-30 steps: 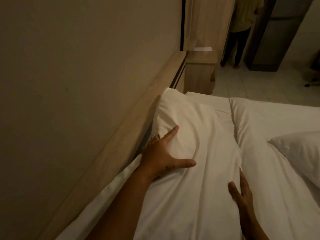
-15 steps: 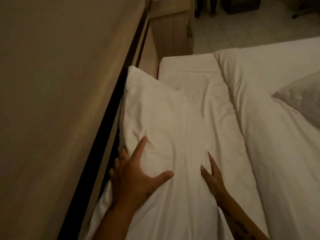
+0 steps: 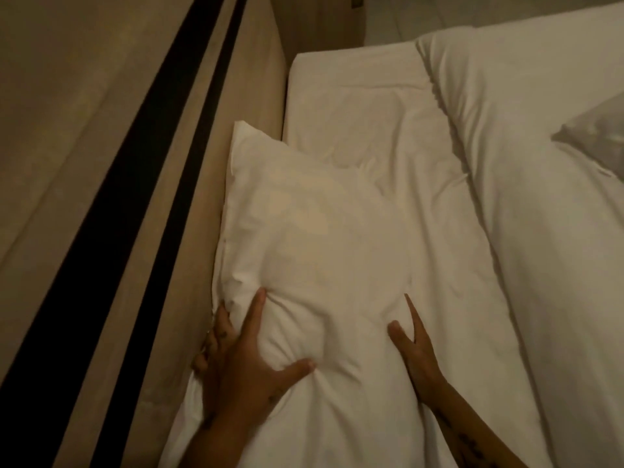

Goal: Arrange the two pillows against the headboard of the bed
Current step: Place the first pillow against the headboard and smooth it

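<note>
White cotton bunches under a person's left hand, which lies spread on the near end of a pillow with the forefinger stretched forward, the thumb splayed to the right and the remaining fingers curled over the pillow's left edge, gathering folds of its case. The right hand presses edge-on into the pillow's right side, fingers straight and close together, not closed around anything. The pillow lies lengthwise on the bed sheet, its long left edge touching the pale wooden headboard, its far corner short of the mattress end. A dark gap runs along the headboard's back, toward the wall. To the right, a folded white duvet lies near the pillow, and a second pillow, partly out of view at the frame's edge, rests on it, well apart from the headboard.
</note>
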